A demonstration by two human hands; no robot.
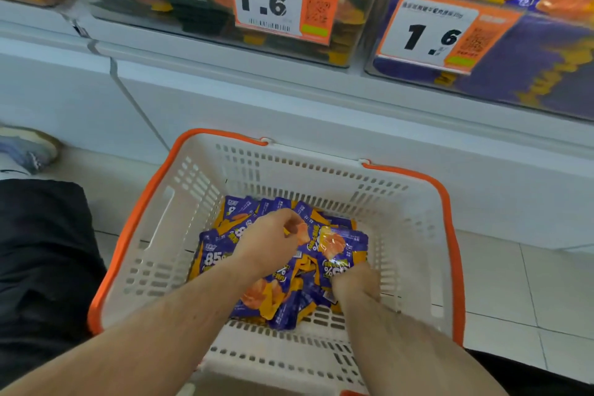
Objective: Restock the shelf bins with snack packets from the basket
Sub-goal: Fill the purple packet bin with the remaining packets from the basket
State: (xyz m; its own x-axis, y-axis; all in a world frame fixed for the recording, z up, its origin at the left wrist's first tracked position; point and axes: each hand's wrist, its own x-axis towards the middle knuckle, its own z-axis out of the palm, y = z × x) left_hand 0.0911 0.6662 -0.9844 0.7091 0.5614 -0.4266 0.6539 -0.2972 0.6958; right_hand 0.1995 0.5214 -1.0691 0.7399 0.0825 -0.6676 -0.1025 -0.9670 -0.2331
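Both bare arms reach down into the white slotted plastic basket with orange rim (418, 235), which sits on the pale tiled floor (514, 283) against the white shelf base. A heap of purple and orange snack packets (266, 299) lies in its bottom. The left hand (266, 241) rests on top of the heap, its grip curled and pinching at a packet by the fingertips. The right hand (355, 283) digs into the heap's right side, grip closed round packets there. Above, a clear shelf bin of purple packets (530, 51) and a clear bin of dark packets (193, 0) each carry an orange-edged price tag (273, 0) reading 1.6.
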